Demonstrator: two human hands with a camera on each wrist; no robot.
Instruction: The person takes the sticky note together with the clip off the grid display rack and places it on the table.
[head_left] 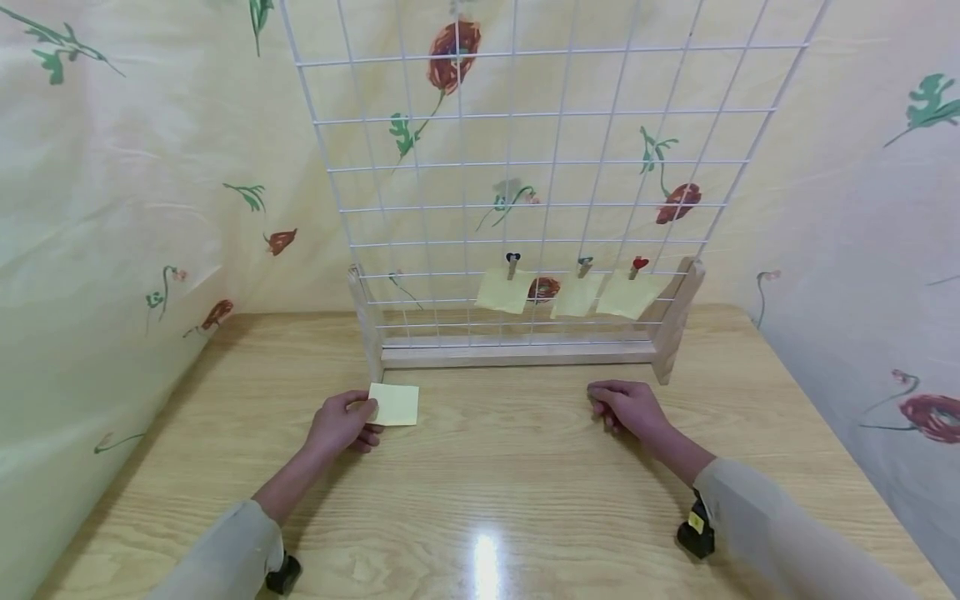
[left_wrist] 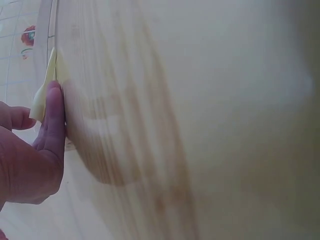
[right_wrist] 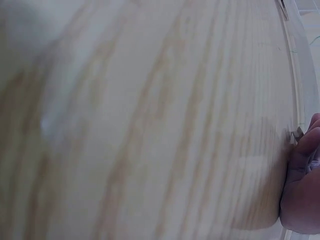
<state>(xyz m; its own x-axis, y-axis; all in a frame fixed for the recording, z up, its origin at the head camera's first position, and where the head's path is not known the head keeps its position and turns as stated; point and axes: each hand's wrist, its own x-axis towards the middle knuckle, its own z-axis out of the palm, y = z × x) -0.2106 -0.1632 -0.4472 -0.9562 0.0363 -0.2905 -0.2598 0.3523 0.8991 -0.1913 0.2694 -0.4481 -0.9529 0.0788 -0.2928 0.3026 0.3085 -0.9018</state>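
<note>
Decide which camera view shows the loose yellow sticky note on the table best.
The head view: the whole sticky note lies flat on the table, pinched at its edge by the left hand. The left wrist view shows only its lifted edge; the right wrist view shows none.

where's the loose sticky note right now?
Head view: the loose sticky note lies on the table, left of centre, just before the grid stand's left foot, its near edge pinched by the left hand.

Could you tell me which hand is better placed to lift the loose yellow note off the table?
The left hand: its fingers already pinch the yellow note at its near edge. The right hand rests apart on the table.
</note>
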